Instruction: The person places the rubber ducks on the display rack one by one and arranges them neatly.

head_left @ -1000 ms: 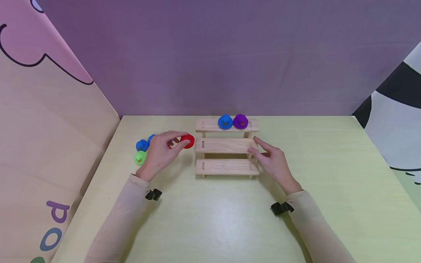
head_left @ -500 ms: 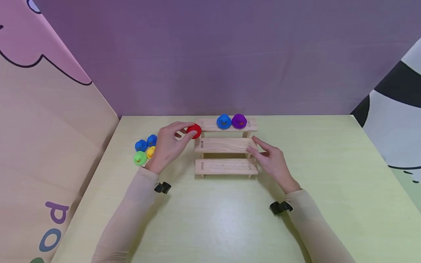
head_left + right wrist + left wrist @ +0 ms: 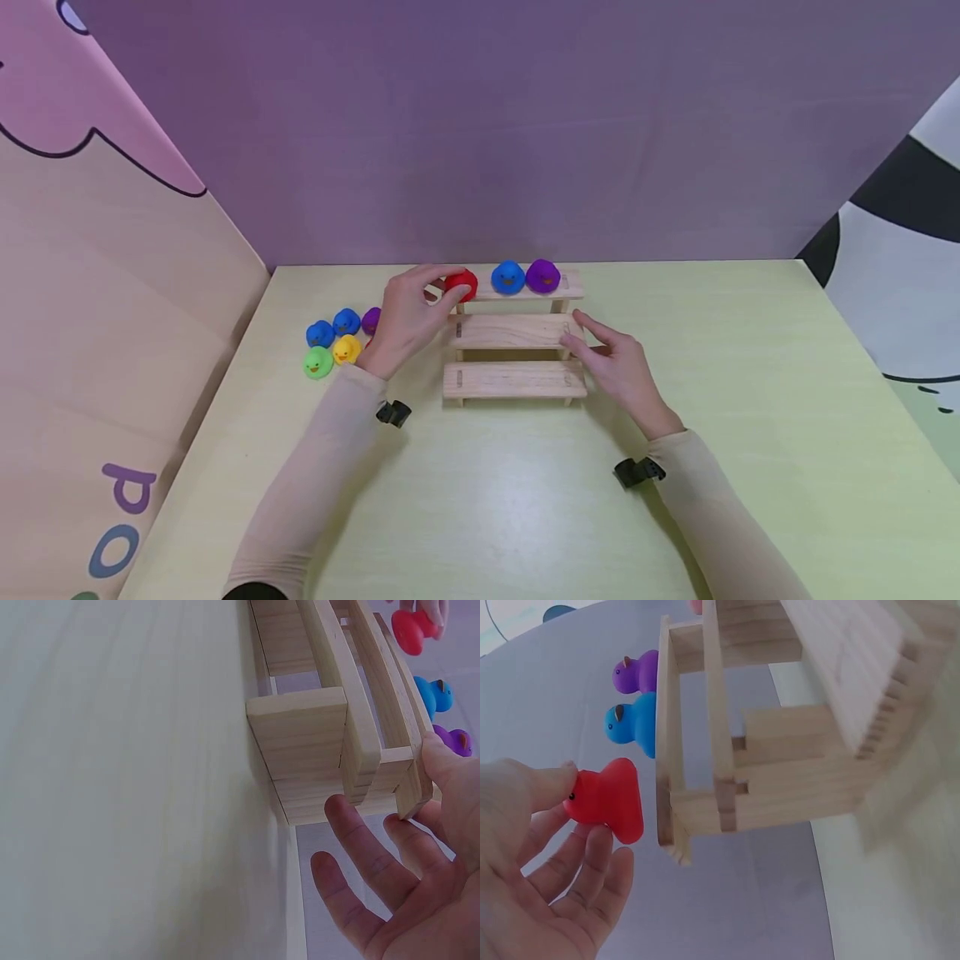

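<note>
My left hand pinches a red toy duck between thumb and fingers at the left end of the top step. In the left wrist view, a narrow gap shows between the red duck's flat base and the step. A blue duck and a purple duck sit side by side on that top step. The three-step wooden stand faces me. My right hand grips the right end of its middle step, thumb and index finger at the board's edge.
Left of the stand is a cluster of ducks: two blue, one a blue duck, plus a green duck, a yellow duck and a purple duck partly behind my left hand. A purple wall rises behind the table.
My left hand has carried the red duck rightward and back, from beside the stand to the top step's left end. More of the duck cluster shows. The right hand stays on the stand.
</note>
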`<state>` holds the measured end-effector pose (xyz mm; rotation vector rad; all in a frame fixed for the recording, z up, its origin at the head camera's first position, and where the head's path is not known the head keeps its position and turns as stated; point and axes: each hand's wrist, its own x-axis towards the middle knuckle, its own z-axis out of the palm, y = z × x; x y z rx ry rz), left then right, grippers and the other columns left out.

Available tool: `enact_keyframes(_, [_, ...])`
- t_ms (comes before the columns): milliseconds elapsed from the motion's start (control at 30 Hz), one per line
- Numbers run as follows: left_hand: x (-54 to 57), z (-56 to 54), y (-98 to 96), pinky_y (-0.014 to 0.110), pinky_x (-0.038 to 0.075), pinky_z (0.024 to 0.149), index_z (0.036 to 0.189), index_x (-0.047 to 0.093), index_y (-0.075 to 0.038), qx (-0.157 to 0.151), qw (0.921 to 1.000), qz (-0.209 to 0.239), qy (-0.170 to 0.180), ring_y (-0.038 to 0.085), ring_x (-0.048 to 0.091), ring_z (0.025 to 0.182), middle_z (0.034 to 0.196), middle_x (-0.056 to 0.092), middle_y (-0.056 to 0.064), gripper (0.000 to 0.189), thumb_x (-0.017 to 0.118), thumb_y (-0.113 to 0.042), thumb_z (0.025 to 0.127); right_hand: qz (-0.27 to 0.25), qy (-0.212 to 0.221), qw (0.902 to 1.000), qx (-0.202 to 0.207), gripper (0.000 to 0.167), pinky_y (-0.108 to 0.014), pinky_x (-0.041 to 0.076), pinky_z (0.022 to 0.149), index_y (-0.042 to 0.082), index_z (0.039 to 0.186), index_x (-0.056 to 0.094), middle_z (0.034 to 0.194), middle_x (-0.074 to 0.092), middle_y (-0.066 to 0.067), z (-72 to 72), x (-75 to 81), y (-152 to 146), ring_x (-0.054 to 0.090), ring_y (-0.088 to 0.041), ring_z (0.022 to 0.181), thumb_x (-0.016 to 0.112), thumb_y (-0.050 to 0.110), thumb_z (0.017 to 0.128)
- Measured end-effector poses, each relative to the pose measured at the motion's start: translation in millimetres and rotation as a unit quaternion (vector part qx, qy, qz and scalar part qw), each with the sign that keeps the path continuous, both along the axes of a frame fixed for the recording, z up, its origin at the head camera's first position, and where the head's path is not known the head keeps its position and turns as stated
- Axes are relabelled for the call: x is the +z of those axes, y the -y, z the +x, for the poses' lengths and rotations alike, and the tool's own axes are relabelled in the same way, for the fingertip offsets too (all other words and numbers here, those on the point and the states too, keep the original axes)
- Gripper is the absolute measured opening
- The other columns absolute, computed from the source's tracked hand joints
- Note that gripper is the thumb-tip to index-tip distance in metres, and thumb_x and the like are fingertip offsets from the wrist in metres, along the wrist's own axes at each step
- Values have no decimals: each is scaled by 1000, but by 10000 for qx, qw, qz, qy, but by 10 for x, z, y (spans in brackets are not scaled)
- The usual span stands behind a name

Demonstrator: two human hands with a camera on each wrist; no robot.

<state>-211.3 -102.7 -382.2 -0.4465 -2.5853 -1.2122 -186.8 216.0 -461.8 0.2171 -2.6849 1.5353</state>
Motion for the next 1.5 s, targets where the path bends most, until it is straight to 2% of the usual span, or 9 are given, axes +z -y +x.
enact_keyframes(267, [-29, -103, -137, 39, 63, 90, 135, 74, -13, 10, 9999, -21, 146, 25, 69, 106, 123, 75, 9, 36, 75, -22, 101, 95, 152, 9998, -16, 65, -25, 42, 48, 15, 157, 55, 163, 48, -21, 24, -16, -10, 78, -40, 104, 70, 47, 103])
enact_keyframes(433, [-36, -173, -198, 38, 62, 91, 137, 73, -15, 76, 9995, -57, 300, 25, 69, 106, 125, 74, 7, 35, 73, -24, 103, 17, 112, 9999, 10, 64, -25, 44, 49, 15, 156, 55, 162, 50, -22, 24, -9, -9, 78, -41, 105, 70, 46, 103])
enact_keyframes(633, [-28, -227, -243, 39, 63, 93, 139, 72, -14, 6, 9990, -3, 443, 27, 70, 108, 128, 73, 10, 36, 72, -22, 104, 16, 123, 9999, -19, 64, -25, 44, 48, 17, 156, 55, 161, 51, -22, 23, -11, -27, 78, -41, 105, 70, 47, 103])
enact_keyframes(1233, [-37, -251, -291, 39, 64, 89, 139, 72, -15, 4, 9982, 239, 545, 28, 70, 106, 124, 73, 11, 36, 72, -23, 103, 7, 52, 10000, -43, 63, -25, 42, 48, 16, 156, 56, 162, 49, -20, 19, -31, -41, 78, -41, 106, 70, 45, 103])
enact_keyframes(1367, [-33, -242, -275, 38, 64, 89, 139, 72, -17, 48, 9974, 289, 653, 27, 70, 106, 125, 72, 9, 37, 73, -25, 103, -18, 46, 10000, -16, 62, -25, 41, 47, 16, 156, 56, 162, 50, -20, 17, -24, -31, 78, -41, 105, 70, 45, 103])
enact_keyframes(1500, [-61, -219, -209, 39, 64, 90, 141, 70, -17, 85, 9973, 430, 589, 25, 68, 106, 128, 72, 7, 40, 73, -26, 102, -2, 75, 10000, 3, 63, -25, 41, 47, 15, 156, 56, 162, 50, -21, 25, -18, -19, 78, -41, 105, 70, 45, 103])
